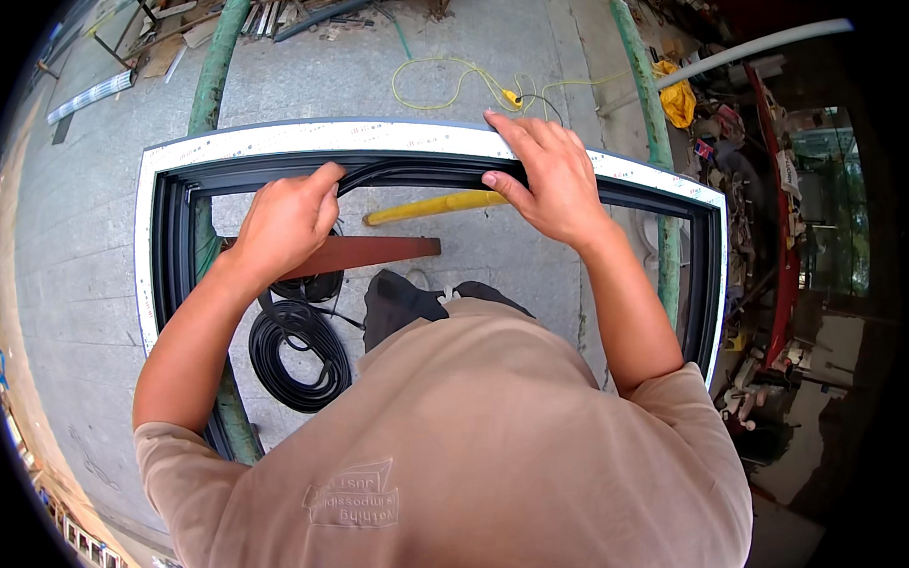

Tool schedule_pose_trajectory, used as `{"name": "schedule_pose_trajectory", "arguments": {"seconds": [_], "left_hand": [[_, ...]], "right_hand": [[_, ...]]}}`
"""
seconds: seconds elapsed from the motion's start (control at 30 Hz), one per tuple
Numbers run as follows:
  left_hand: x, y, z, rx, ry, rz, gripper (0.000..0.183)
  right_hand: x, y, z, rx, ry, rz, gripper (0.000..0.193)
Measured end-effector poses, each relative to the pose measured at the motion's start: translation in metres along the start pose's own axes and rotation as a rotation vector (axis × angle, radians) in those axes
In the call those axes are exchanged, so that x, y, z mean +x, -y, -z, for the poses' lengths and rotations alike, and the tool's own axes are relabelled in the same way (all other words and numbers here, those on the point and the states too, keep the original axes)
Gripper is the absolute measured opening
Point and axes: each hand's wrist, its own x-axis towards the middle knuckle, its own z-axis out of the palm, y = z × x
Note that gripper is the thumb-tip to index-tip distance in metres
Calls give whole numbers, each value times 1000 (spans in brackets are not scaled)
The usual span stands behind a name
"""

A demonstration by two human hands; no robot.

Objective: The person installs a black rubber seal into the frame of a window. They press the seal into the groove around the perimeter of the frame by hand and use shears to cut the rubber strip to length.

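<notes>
A large window frame [299, 139], black inside with a white printed film on its face, lies in front of me. My left hand [290, 218] is closed at the inner side of the far rail, pinching a black rubber strip [380, 170]. The strip bows along that rail toward my right hand [553, 180], which straddles the rail farther right. Its fingers reach over the white face and its thumb lies at the inner edge, on or beside the strip. Below, a coil of black rubber strip [299, 362] rests on the floor, seen through the frame.
Green pipes, one at left [212, 87] and one at right [639, 72], run under the frame. Through the opening show a red beam [363, 253] and a yellow bar [437, 205]. Beyond lies a yellow cord [448, 106]. Clutter lines the right side; scrap metal [295, 14] lies far off.
</notes>
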Motion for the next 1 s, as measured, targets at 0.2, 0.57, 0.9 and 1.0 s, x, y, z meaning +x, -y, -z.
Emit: {"name": "schedule_pose_trajectory", "arguments": {"seconds": [0.2,0.57,0.9,1.0], "left_hand": [[0,-8,5,1,4,32,22],[1,-3,1,-6,-23,3,21],[1,-2,-1,13,-42,-7,22],[-1,-3,-1,16,-58,-2,22]], "right_hand": [[8,18,1,68,19,-170,58],[8,3,9,109,56,-100,58],[11,-3,11,160,125,-99,60],[18,7,6,179,82,-71,60]]}}
